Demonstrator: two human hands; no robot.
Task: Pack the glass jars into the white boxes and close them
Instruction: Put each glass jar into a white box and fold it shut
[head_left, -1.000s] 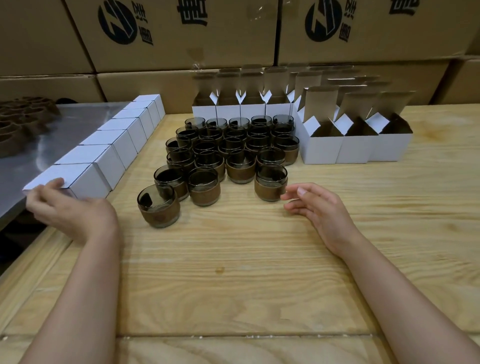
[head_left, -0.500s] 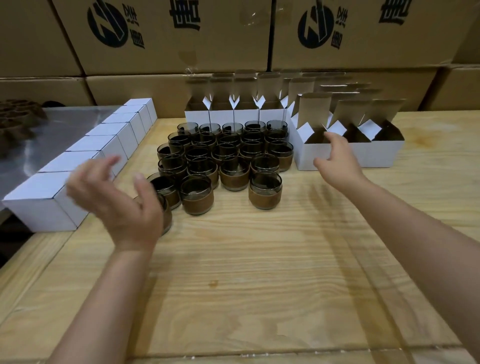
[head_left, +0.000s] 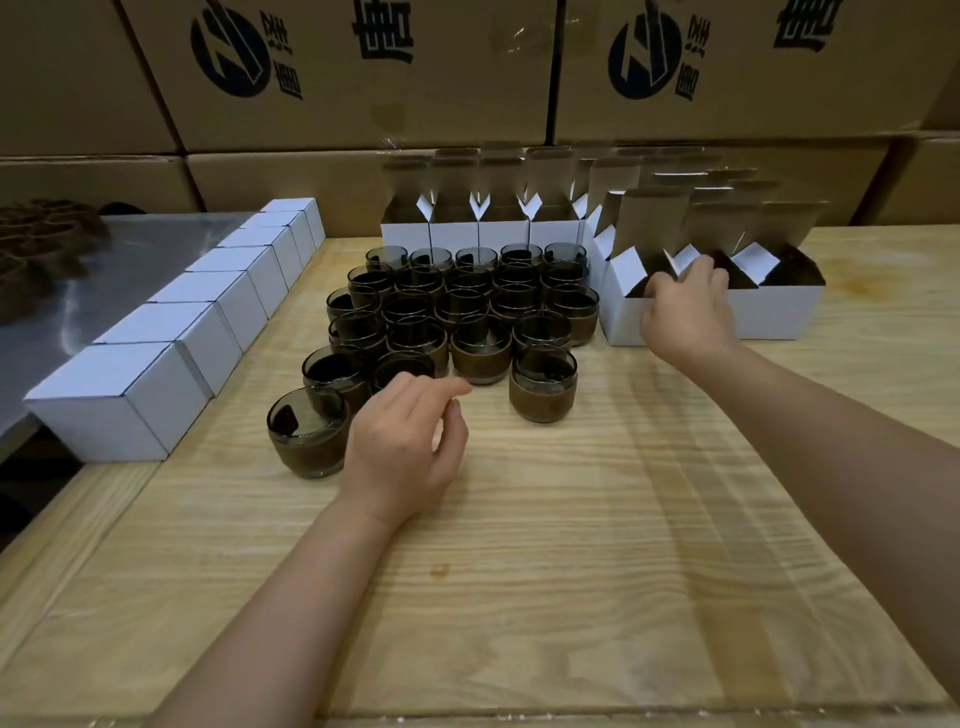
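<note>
Several dark glass jars (head_left: 467, 306) with brown bands stand packed together on the wooden table (head_left: 571, 545). My left hand (head_left: 405, 447) hovers over the front jars with loosely spread fingers, just right of the nearest jar (head_left: 306, 436), and holds nothing. My right hand (head_left: 685, 306) grips the front wall of an open white box (head_left: 623, 322) in the right-hand row, its fingers curled over the rim into the box. More open white boxes (head_left: 457, 236) stand behind the jars with their flaps up.
A line of closed white boxes (head_left: 130, 400) runs along the table's left edge beside a metal surface (head_left: 130, 260) bearing brown trays (head_left: 41, 244). Large cardboard cartons (head_left: 363, 78) form a wall behind. Bare wood lies in front of the jars.
My left hand left the closed box at the left edge and swung right over the front jars. My right hand reached from the table up to the open box and took hold of it.
</note>
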